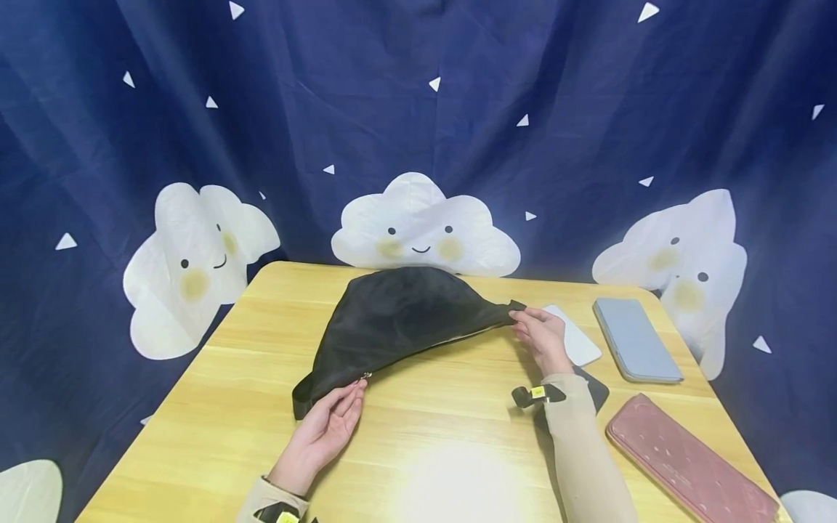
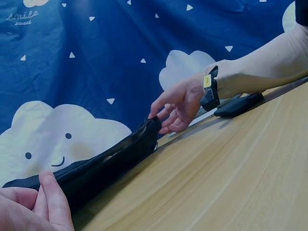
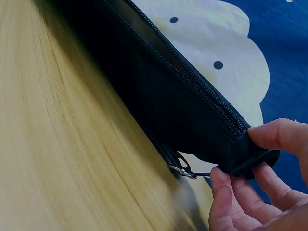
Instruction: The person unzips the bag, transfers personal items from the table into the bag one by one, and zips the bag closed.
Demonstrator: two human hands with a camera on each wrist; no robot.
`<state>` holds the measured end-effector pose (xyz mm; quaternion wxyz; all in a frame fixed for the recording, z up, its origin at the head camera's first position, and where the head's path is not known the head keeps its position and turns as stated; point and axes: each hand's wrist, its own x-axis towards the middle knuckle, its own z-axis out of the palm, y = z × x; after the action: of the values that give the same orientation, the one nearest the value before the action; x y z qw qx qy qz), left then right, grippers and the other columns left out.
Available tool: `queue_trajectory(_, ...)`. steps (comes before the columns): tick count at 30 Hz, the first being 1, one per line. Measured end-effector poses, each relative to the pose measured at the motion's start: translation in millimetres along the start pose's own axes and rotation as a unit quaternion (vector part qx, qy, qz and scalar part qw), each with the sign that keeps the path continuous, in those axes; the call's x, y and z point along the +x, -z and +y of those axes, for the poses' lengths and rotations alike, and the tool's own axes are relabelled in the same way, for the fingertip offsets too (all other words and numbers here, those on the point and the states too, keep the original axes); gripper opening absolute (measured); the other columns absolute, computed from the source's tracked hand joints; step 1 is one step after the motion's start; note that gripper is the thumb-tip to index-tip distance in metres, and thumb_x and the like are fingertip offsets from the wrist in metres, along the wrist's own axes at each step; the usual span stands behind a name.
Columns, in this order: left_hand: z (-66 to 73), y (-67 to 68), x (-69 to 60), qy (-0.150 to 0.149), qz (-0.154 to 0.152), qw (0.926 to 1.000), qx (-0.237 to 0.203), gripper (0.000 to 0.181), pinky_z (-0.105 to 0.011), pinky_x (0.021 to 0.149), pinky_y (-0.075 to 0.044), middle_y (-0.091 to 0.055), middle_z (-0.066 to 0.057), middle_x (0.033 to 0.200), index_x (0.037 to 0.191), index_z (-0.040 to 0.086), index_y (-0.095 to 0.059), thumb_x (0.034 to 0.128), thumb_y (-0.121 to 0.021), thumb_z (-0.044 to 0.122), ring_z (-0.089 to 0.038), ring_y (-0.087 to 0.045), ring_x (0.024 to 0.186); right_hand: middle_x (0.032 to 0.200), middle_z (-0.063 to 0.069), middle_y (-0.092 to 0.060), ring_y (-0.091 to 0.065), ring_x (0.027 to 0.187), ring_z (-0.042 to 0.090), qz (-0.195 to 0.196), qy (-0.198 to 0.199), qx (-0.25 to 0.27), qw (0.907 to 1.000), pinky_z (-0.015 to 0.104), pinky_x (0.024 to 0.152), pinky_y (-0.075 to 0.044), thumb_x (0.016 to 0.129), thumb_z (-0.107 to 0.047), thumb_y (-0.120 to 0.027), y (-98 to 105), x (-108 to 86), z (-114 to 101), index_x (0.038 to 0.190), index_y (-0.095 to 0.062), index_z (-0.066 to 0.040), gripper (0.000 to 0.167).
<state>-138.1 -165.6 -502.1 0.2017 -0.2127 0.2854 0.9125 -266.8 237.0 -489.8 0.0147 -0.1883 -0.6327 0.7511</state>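
Note:
A black waist bag (image 1: 405, 312) lies on the table, its curved side away from me. My left hand (image 1: 327, 428) pinches the small metal zipper pull (image 1: 366, 375) near the bag's left end. With thumb and fingers, my right hand (image 1: 541, 338) grips the bag's narrow right end. In the right wrist view the zipper (image 3: 192, 79) shows parted teeth along the bag, and a metal buckle (image 3: 183, 170) hangs below that end. The inside of the bag is too dark to make out.
Right of the bag, a white flat object (image 1: 575, 335) and a dark flat object (image 1: 593, 388) lie partly behind my right arm. Farther right are a light blue case (image 1: 637, 339) and a pink quilted pouch (image 1: 686, 457). A blue cloud-print curtain (image 1: 556, 73) hangs behind the table (image 1: 222, 407).

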Motion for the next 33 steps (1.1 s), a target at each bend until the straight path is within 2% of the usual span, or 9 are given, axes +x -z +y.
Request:
queue_trajectory(7, 1.9, 5.1, -5.5, 0.004, -0.024, 0.9997, -0.011, 0.041, -0.017, 0.089, -0.056, -0.081, -0.003, 0.100, 0.100, 0.007, -0.079, 0.1095, -0.040, 0.010, -0.007, -0.075, 0.092, 0.077, -0.008, -0.068, -0.072, 0.067, 0.004, -0.007, -0.008, 0.006, 0.9999, 0.019, 0.071, -0.060, 0.089, -0.004, -0.074, 0.5, -1.1, 1.1, 0.111, -0.054, -0.006, 0.030)
queue_trajectory(13, 2.6, 6.9, -11.0, 0.004, -0.005, 0.9997, -0.025, 0.037, -0.016, 0.089, -0.055, -0.081, -0.005, 0.100, 0.100, 0.006, -0.078, 0.1092, -0.042, 0.011, -0.008, -0.075, 0.092, 0.082, -0.008, -0.066, -0.072, 0.068, 0.005, -0.004, -0.005, -0.005, 1.0000, 0.020, 0.072, -0.060, 0.089, -0.006, -0.075, -0.6, -0.7, 2.2, 0.113, -0.054, -0.006, 0.032)
queue_trajectory(21, 5.4, 9.3, -17.1, -0.020, 0.005, 0.9996, -0.018, 0.037, -0.014, 0.091, -0.054, -0.081, -0.003, 0.100, 0.100, 0.007, -0.078, 0.1087, -0.042, 0.009, -0.006, -0.075, 0.096, 0.087, -0.006, -0.067, -0.073, 0.070, 0.006, -0.001, -0.006, -0.008, 1.0000, 0.021, 0.075, -0.060, 0.088, -0.006, -0.076, 0.2, 0.9, 0.5, 0.117, -0.054, -0.004, 0.036)
queue_trajectory(26, 8.3, 11.5, -18.9, -0.011, -0.006, 0.9996, -0.025, 0.039, -0.014, 0.090, -0.054, -0.081, -0.003, 0.100, 0.100, 0.006, -0.078, 0.1095, -0.040, 0.010, -0.007, -0.075, 0.097, 0.085, -0.007, -0.066, -0.072, 0.071, 0.006, 0.006, -0.006, -0.012, 0.9999, 0.021, 0.075, -0.060, 0.089, -0.006, -0.075, 1.2, 1.2, -0.3, 0.119, -0.053, -0.004, 0.037)
queue_trajectory(33, 10.8, 14.0, -22.8, -0.008, -0.026, 0.9991, -0.031, 0.039, -0.014, 0.091, -0.054, -0.081, -0.004, 0.101, 0.102, 0.005, -0.077, 0.1096, -0.039, 0.010, -0.006, -0.075, 0.096, 0.084, -0.006, -0.066, -0.072, 0.068, 0.006, 0.006, -0.002, -0.003, 1.0000, 0.021, 0.071, -0.060, 0.088, -0.005, -0.075, 0.9, 0.9, -0.7, 0.113, -0.054, -0.005, 0.032)
